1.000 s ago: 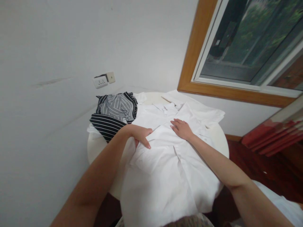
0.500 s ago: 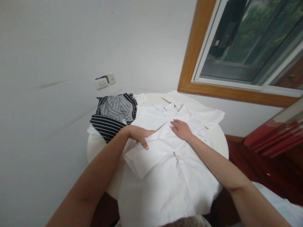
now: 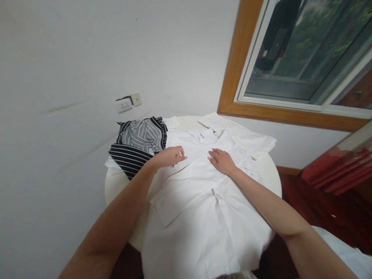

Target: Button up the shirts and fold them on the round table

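Note:
A white collared shirt [image 3: 200,217] lies spread over a round white table, its collar [image 3: 206,135] toward the wall and its lower part hanging over the near edge. One sleeve [image 3: 170,207] is folded down across the left side of the body. My left hand [image 3: 171,156] hovers just above the shirt's left shoulder, fingers loosely curled with a gap to the thumb, holding nothing. My right hand [image 3: 221,161] lies flat on the shirt's chest with its fingers apart.
Black-and-white striped clothing [image 3: 139,141] is heaped at the table's left. More white cloth [image 3: 255,137] reaches the far right edge. The table rim [image 3: 112,186] stands close to the wall with a power socket [image 3: 124,105]. A wood-framed window [image 3: 226,104] is at the right, above a red curtain [image 3: 340,174].
My left hand has let go of the folded sleeve and lifted up toward the shoulder. The sleeve now lies flatter on the shirt. My right hand has stayed in place.

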`<state>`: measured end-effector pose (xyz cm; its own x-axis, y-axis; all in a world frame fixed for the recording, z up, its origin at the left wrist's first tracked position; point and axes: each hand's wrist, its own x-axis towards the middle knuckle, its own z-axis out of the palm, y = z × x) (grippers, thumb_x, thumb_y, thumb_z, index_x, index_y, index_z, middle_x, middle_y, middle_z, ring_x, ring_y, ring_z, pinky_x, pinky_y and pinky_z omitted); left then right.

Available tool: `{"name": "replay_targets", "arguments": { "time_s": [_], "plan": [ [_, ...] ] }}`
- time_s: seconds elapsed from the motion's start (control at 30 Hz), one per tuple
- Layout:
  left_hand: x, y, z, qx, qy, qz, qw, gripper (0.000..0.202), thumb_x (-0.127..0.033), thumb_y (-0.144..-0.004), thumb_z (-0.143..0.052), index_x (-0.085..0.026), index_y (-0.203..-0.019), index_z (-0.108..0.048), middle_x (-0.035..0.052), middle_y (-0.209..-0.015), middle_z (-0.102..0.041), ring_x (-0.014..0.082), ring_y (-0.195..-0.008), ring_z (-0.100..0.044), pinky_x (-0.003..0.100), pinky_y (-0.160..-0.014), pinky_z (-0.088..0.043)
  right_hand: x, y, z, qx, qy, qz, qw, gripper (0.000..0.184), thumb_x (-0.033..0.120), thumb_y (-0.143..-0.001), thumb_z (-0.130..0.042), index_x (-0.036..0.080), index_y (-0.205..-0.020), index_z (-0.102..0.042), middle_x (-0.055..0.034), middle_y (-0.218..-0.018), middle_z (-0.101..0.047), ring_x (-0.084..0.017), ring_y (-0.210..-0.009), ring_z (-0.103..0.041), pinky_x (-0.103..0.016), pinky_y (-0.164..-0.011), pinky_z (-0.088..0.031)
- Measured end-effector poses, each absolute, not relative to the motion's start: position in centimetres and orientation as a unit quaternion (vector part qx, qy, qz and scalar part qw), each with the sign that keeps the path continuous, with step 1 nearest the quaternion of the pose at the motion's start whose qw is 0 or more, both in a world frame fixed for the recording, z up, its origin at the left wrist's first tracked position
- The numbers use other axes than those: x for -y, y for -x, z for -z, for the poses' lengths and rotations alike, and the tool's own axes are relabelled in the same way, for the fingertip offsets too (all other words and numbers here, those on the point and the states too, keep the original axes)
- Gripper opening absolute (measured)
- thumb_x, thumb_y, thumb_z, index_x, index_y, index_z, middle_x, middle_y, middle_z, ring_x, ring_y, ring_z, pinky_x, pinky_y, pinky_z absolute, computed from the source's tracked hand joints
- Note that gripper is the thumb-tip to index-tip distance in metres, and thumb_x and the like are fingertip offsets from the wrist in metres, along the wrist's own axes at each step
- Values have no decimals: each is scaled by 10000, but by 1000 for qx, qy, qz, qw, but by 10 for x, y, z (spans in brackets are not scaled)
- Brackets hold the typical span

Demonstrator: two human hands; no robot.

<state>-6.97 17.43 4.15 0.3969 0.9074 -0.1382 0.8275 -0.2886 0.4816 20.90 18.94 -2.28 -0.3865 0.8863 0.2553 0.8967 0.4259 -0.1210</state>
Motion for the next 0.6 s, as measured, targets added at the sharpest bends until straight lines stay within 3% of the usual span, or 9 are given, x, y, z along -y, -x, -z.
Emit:
{"name": "replay_targets", "arguments": {
  "time_s": [0.07,0.23,0.4,0.6],
  "plan": [
    [-169,48,-34,-534,-818,-138,164,390,-552,-880,-419,-212,-1031,-538,16,-821,-655,152,-721,-609,242,-669,-429,-189,-208,23,831,537,19,140,460,465,-964,-341,243,-1327,-515,-89,-1421,-467,-233,-1305,-411,-438,-1071,-315],
    [-155,13,-13,-545,-831,-108,33,375,-499,-892,-452,-182,-1078,-525,115,-1052,-623,233,-960,-593,303,-816,-420,-191,-210,22,835,536,7,121,509,506,-964,-314,240,-1369,-470,-91,-1469,-404,-242,-1358,-342,-478,-1099,-268],
    [-164,19,-1,-557,-825,-61,71,285,-367,-923,-430,-203,-1155,-452,81,-956,-655,228,-897,-630,308,-784,-436,-173,-201,18,850,519,-5,84,645,610,-933,-285,215,-1433,-382,-111,-1533,-270,-294,-1430,-170,-584,-1118,-147],
    [-179,31,4,-507,-847,-116,108,249,-305,-915,-422,-227,-1149,-452,16,-844,-653,182,-793,-630,263,-703,-431,-129,-172,18,930,355,-30,91,738,621,-932,-264,107,-1458,-322,-184,-1528,-244,-271,-1429,-183,-486,-1154,-182]
  ]
}}
